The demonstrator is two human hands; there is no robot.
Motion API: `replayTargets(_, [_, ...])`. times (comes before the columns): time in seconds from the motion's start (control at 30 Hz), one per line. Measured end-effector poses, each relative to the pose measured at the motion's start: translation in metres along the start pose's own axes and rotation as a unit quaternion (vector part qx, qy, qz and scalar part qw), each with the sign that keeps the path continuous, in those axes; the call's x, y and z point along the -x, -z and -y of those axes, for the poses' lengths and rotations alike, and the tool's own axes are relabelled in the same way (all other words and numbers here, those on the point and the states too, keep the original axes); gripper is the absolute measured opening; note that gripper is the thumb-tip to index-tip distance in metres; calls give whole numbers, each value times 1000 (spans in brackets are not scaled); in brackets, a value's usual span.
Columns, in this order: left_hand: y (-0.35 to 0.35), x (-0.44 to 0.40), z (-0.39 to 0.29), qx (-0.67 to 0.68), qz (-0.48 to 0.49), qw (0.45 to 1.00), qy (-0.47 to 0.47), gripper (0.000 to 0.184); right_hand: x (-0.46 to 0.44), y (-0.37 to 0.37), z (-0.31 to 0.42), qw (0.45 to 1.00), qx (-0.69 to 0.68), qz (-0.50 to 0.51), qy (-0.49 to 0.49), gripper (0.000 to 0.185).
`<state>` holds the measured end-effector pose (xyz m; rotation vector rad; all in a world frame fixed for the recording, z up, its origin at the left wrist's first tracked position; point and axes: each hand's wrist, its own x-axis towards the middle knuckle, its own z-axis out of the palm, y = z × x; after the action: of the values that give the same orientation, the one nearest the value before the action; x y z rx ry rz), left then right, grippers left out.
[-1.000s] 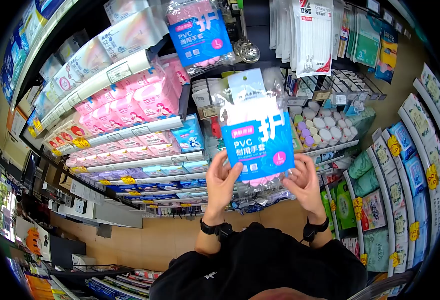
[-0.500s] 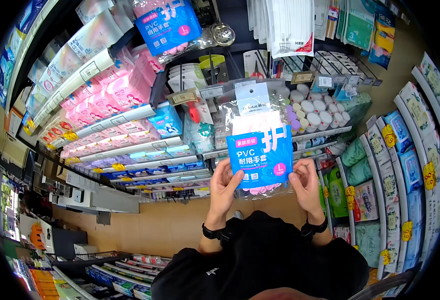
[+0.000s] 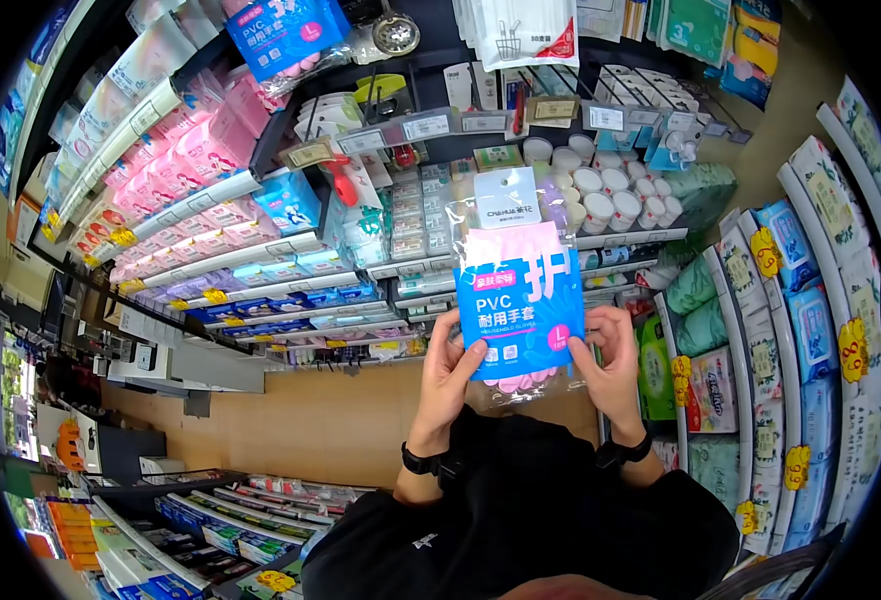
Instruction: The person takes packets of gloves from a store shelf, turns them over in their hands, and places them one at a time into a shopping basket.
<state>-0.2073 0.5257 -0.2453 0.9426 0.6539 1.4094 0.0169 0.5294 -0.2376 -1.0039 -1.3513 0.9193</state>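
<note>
- The packet of gloves sits near the middle of the view, lifted in front of the person's black top, its white header card toward 12 o'clock.
- Its printed face is toward the camera: a blue band reading PVC and L, pink gloves showing through the clear film above and below.
- Taking the packet as the dial's centre, the left hand grips its edge at 8 o'clock, thumb laid over the front.
- The right hand pinches the opposite edge at 4 o'clock, so the hands are apart, both closed on the same packet.
- A dark wristband circles the left wrist.
- At 12 o'clock hangs a white packet; at 11, a slotted ladle; between 10 and 11, another blue-banded packet.
- Lidded white tubs stand at 1 o'clock.
- Pink packs fill shelves at 10 o'clock.
- Blue packs line a shelf at 3 o'clock.
- Tan floor shows at 8 o'clock.
</note>
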Motion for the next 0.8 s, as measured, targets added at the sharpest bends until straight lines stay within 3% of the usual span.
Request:
replayTargets(0.13, [-16, 5, 13, -39, 10, 999, -2, 44, 4, 10, 10, 979, 190, -30, 71, 44])
replayTargets(0.27, [-33, 5, 21, -97, 23, 995, 11, 43, 10, 9, 7, 992, 119, 3, 48, 44])
replayTargets(0.33, [-40, 5, 25, -104, 19, 994, 12, 41, 12, 11, 10, 983, 173, 10, 63, 41])
replayTargets(0.4, [-46, 4, 27, -233, 41, 971, -19, 41, 16, 12, 6, 998, 51, 35, -25, 44])
replayTargets(0.5, [-60, 2, 26, -255, 57, 965, -17, 43, 16, 11, 5, 999, -38, 10, -35, 47])
replayTargets(0.53, [-63, 1, 26, -275, 75, 959, 1, 44, 16, 13, 3, 999, -38, 8, -35, 47])
replayTargets(0.57, [-67, -2, 28, -300, 87, 948, -61, 46, 17, 14, 1, 998, -52, 10, -41, 48])
replayTargets(0.67, [-75, -4, 27, -362, 115, 919, -110, 49, 18, 18, -4, 995, -83, 11, -53, 48])
replayTargets(0.8, [-83, -1, 27, -369, 119, 916, -100, 50, 18, 24, -11, 988, -139, 13, -59, 44])
